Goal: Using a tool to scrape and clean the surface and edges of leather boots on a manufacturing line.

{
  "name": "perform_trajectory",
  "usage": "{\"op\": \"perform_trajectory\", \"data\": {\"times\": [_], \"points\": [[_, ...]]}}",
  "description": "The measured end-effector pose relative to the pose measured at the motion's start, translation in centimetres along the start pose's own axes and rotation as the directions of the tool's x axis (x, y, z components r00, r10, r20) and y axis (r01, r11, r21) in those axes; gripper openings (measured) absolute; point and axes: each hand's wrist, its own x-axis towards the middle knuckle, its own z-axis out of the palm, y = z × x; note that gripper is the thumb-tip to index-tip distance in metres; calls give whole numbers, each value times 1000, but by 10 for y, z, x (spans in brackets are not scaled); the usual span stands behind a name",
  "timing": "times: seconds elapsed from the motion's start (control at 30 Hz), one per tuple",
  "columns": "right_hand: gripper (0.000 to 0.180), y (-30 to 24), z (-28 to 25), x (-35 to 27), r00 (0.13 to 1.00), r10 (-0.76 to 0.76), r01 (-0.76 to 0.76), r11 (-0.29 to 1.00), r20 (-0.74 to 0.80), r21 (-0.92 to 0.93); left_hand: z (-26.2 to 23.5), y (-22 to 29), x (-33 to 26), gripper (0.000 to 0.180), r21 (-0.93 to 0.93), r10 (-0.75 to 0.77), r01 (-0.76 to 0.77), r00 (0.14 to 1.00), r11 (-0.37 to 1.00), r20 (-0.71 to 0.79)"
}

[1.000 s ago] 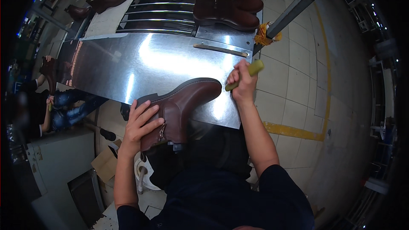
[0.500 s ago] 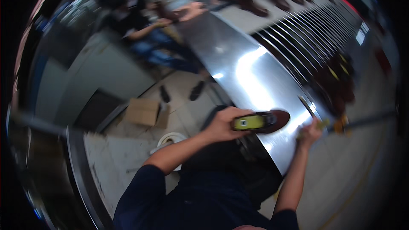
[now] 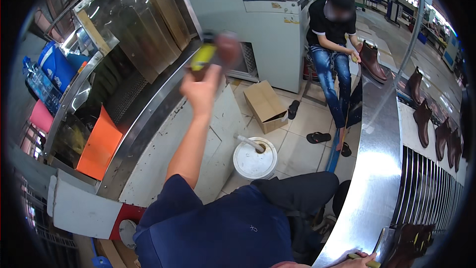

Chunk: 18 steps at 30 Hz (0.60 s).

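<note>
Legible text: none beyond one small mark. It is white, letter-like and slightly tilted, on the dark navy shirt (image 3: pixel 210 238) of the camera wearer; shape noted, not transcribed. Grey cabinet (image 3: pixel 270 44): two small yellowish labels (image 3: pixel 291 21) near its upper edge, one above the other and offset sideways; any print too small to resolve. Raised boot (image 3: pixel 227 49): yellow patch (image 3: pixel 204 57) smeared by motion blur, so cannot tell whether it bears print. Blue-toned bottle (image 3: pixel 42 88), far left: surface markings unreadable.
</note>
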Motion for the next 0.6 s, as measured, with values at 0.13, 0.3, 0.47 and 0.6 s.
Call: {"op": "perform_trajectory", "data": {"times": [0.13, 0.3, 0.47, 0.6], "points": [[28, 10, 4, -3, 999, -42, 42, 998, 15, -36, -79, -46, 96, 52, 463, 420, -177, 758, 869, -499], [26, 21, 2, -9, 995, -86, 90, 992, 45, -86, -152, -105, 205, 69, 715, 341, 213, 765, 666, -546], [42, 29, -31, -2, 995, -49, 51, 998, -86, 22, -143, -155, 279, 64, 617, 51, 454, 779, 643, -625], [44, 61, -10, 8, 964, -262, 265, 921, 51, -284, -185, -202, 329, 48, 617, -352, 362, 925, 699, -143]]}}
